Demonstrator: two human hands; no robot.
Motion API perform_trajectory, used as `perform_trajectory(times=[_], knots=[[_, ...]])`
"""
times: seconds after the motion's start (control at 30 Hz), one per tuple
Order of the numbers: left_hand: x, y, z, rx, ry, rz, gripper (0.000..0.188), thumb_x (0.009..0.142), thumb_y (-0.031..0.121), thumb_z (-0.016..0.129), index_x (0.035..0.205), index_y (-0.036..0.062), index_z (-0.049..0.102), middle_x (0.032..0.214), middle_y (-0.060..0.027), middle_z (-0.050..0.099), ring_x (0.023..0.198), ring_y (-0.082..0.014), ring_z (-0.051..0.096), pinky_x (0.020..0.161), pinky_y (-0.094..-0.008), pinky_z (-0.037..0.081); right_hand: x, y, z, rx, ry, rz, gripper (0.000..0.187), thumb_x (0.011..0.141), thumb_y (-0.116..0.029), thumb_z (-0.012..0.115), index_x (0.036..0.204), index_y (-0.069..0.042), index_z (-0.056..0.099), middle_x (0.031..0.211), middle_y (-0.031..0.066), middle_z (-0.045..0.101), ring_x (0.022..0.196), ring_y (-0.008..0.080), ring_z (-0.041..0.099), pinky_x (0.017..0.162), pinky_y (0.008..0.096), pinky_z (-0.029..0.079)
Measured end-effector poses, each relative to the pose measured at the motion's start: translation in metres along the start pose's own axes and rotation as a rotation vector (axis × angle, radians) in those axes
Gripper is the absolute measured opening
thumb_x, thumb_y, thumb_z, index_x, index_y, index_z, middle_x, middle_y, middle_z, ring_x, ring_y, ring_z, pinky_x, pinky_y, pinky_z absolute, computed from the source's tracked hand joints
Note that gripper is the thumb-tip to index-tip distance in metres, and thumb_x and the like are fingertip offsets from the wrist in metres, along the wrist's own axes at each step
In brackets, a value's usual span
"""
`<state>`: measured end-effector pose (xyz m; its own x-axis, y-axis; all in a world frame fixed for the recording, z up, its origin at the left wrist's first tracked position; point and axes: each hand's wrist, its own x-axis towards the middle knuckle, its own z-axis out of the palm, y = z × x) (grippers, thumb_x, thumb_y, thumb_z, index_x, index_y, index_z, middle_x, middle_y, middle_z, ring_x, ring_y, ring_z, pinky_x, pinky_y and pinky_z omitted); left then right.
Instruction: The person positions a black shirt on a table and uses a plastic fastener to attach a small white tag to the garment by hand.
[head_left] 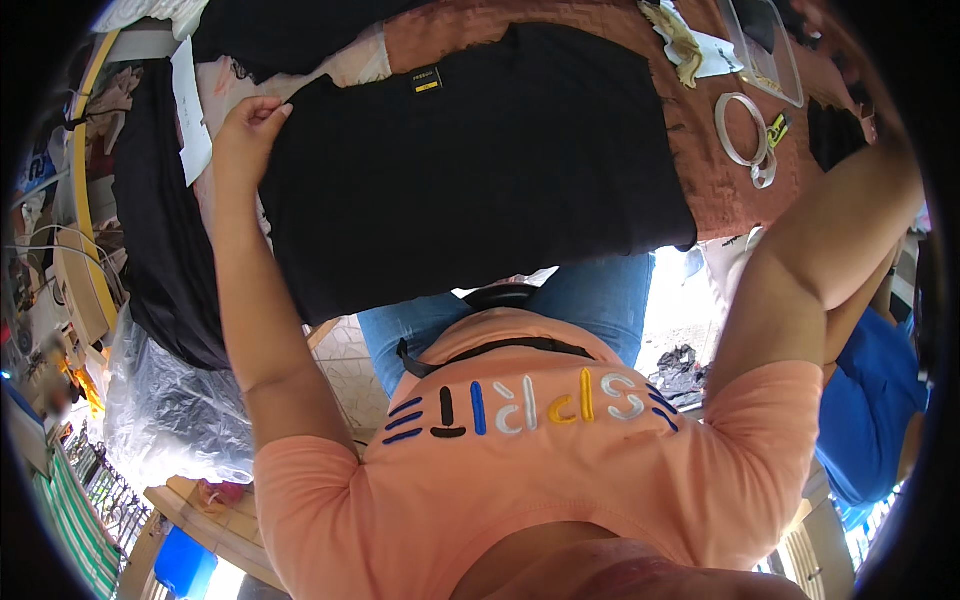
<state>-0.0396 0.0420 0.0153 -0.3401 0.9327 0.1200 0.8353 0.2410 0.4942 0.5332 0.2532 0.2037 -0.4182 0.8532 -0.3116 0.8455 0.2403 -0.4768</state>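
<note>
A seated person's left hand (255,128) pinches the edge of a black top (480,185), spread neck label (426,80) up across a rust-brown cloth (735,205) and over the lap; the right hand lies out of view, its grip impossible to tell. A pale tape loop (721,128) sits on the cloth, right of the top.

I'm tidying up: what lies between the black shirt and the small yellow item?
In the head view, a whitish ring lies there, on brown cloth.
</note>
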Motion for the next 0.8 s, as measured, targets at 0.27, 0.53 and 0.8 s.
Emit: perform_trajectory(times=[0.27, 0.53, 0.8], knots=[[-0.061, 0.186, 0.099, -0.135, -0.013, 0.696, 0.037, 0.094, 0.028, 0.073, 0.126, 0.0106, 0.070, 0.141, -0.0083, 0.061, 0.132, -0.0336, 0.054, 0.111, -0.0452, 0.042, 0.024, 0.021, 0.150, 0.050, 0.062, -0.249, 0.021, 0.094, -0.026, 0.072, 0.103, -0.006, 0.069, 0.086, 0.0016, 0.065, 0.079, 0.0141, 0.060, 0.072, 0.0306, 0.047], [-0.055, 0.198, 0.150, 0.089, -0.087, 0.725, 0.073, 0.095, 0.063, 0.058, 0.154, 0.0208, 0.048, 0.164, -0.0089, 0.038, 0.154, -0.0389, 0.027, 0.121, -0.0639, 0.021, 0.046, 0.017, 0.187, -0.190, 0.377, -0.144, 0.023, 0.093, -0.030, 0.073, 0.100, -0.008, 0.072, 0.086, 0.0096, 0.072, 0.082, 0.0292, 0.070, 0.074, 0.0405, 0.053], [-0.046, 0.185, 0.138, -0.183, -0.046, 0.675, 0.068, 0.093, 0.060, 0.063, 0.145, 0.0169, 0.058, 0.158, -0.0115, 0.046, 0.153, -0.0375, 0.029, 0.123, -0.0605, 0.020, 0.064, -0.024, 0.227, -0.225, 0.668, -0.493, 0.028, 0.091, -0.032, 0.075, 0.114, -0.015, 0.077, 0.113, 0.0095, 0.072, 0.107, 0.0324, 0.067, 0.092, 0.0416, 0.052]])
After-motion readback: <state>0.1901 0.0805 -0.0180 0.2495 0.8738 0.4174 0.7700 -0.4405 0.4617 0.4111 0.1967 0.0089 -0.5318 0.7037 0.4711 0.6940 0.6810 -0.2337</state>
